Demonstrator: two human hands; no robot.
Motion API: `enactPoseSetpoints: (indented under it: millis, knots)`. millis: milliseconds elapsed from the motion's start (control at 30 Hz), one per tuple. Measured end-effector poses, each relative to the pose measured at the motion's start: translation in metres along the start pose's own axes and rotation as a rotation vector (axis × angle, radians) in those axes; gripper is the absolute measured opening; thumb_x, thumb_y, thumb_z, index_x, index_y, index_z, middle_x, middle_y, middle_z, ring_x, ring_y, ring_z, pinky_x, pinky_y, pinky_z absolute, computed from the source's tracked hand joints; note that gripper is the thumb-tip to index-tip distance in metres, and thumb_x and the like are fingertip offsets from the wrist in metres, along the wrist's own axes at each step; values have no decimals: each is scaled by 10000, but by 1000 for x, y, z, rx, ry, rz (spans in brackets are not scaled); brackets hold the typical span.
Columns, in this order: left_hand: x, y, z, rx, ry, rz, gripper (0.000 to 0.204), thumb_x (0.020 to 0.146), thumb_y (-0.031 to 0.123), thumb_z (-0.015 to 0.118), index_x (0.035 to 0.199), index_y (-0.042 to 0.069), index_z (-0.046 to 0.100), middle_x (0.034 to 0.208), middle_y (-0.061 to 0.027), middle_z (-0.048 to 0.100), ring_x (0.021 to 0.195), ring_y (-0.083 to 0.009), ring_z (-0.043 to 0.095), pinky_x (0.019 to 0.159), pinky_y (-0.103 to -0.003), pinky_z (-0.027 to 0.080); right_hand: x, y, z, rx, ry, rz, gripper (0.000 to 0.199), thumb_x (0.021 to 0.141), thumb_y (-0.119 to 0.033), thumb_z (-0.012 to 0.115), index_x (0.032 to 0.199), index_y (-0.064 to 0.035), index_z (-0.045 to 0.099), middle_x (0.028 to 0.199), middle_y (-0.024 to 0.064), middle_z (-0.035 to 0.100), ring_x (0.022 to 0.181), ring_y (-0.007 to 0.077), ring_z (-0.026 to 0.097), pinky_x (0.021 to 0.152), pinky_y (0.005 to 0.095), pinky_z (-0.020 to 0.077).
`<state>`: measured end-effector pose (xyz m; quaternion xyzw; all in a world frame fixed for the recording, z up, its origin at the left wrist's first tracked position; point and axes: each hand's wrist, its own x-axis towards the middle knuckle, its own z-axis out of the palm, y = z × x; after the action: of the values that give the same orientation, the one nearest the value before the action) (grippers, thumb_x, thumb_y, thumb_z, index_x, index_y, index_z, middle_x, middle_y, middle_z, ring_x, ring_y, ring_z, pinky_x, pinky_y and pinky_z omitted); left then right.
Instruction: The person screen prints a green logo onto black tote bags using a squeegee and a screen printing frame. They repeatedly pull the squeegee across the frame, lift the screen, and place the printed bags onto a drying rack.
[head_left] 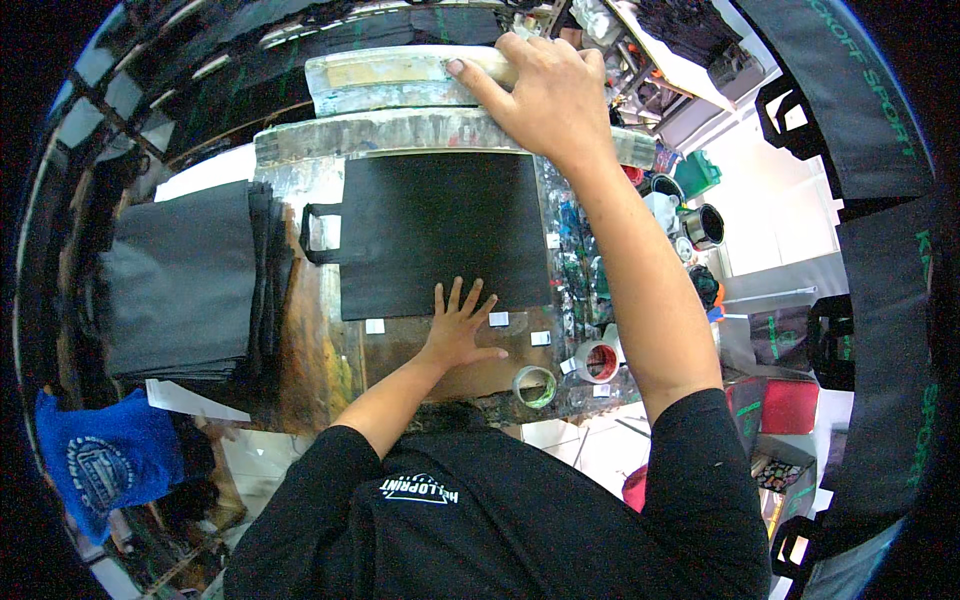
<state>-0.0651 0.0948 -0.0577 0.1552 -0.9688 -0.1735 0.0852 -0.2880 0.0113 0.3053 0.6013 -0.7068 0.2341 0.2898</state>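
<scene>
our right hand [553,98] clamps a frame [400,82]; below that grip, our left hand [460,325], fingers apart, touches a black bag [443,225].

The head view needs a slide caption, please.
Left hand partly over a flat black fabric bag, right hand gripping a long, pale, stained bar.

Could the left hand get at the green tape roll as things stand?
Probably yes: the left hand is empty and spread over the bag's near edge; the green tape roll sits to its right, closer to the body, with nothing seen blocking the way.
</scene>
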Motion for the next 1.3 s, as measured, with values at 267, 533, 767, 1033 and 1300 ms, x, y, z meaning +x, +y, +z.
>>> enactPoseSetpoints:
  millis: [267, 533, 767, 1033, 1300]
  knots:
    - [-7, 13, -2, -7, -55, 25, 1202, 768, 964, 538, 1639, 141, 434, 1752, -198, 244, 1612, -498, 142, 1268, -717, 36, -12, -6, -9, 5, -26, 14, 677, 963, -715, 559, 952, -64, 745, 943, 171, 748, 970, 358, 700, 919, 569, 414]
    - [-5, -16, -114, -815, 159, -315, 1063, 869, 855, 591, 1575, 65, 503, 1676, -236, 397, 1524, -423, 418, 1248, -560, 351, -16, -15, -13, -18, -72, 30, 623, 955, -686, 590, 1008, -85, 745, 977, 149, 741, 1002, 336, 679, 906, 544, 414]
    - [-81, -34, -251, -2134, 617, -387, 1285, 853, 972, 380, 1673, 15, 135, 1630, -285, 390, 1466, -423, 474, 1204, -579, 426, -153, -52, -16, 56, -318, -12, 553, 862, -521, 782, 1215, -122, 633, 1082, 100, 609, 1074, 295, 573, 979, 530, 372]
    - [-129, -45, -119, -1858, 444, -1017, 1223, 866, 992, 330, 1634, 41, 300, 1465, -258, 554, 1303, -392, 611, 1140, -519, 472, -243, -51, 50, 66, -635, 68, 678, 730, -233, 906, 1304, -141, 558, 1134, 94, 616, 1143, 302, 585, 928, 529, 400]
    - [-124, -49, -106, -1808, 428, -1124, 1261, 873, 990, 305, 1683, 35, 150, 1577, -301, 425, 1413, -425, 519, 1160, -527, 457, -268, -66, 39, 79, -781, 69, 587, 743, -243, 901, 1243, -160, 606, 1106, 71, 604, 1118, 287, 577, 961, 524, 392]
